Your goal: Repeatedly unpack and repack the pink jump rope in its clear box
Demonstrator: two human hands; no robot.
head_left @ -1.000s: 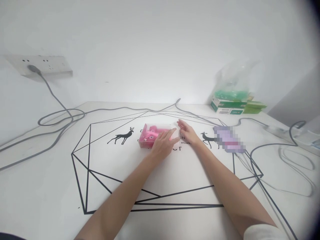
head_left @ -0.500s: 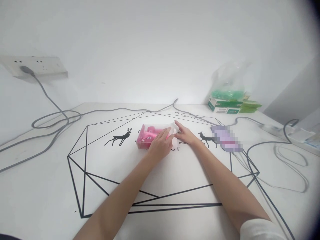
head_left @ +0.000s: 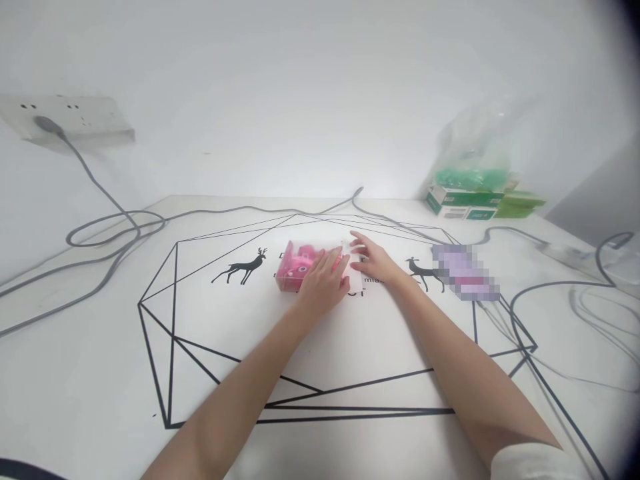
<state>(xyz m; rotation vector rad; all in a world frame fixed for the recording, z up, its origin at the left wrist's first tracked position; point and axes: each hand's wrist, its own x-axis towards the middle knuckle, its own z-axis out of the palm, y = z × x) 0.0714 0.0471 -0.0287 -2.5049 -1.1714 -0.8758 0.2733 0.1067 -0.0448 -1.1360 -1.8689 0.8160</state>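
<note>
Far to the left of both hands a grey cable (head_left: 105,230) loops across the worktop (head_left: 100,373) from a wall socket (head_left: 75,120). Nearer, just left of the left hand (head_left: 323,287), lies a small clear box (head_left: 305,267) with something pink inside; the left hand rests flat over its right part, fingers spread and pressing down rather than closed around it. Touching the box's right end, the right hand (head_left: 373,261) lies with fingers loosely extended, its fingertips at what looks like a clear flap, not clenched on anything. To do this well, the left hand should pin the box firmly so it cannot slide while the right works gently at that end, without crushing the thin plastic. Right of the right hand sits a blurred lilac patch (head_left: 465,280) that cannot be identified, then green boxes (head_left: 475,203) under a hazy bag. What the pink item is, and whether the flap is open, I cannot tell.
</note>
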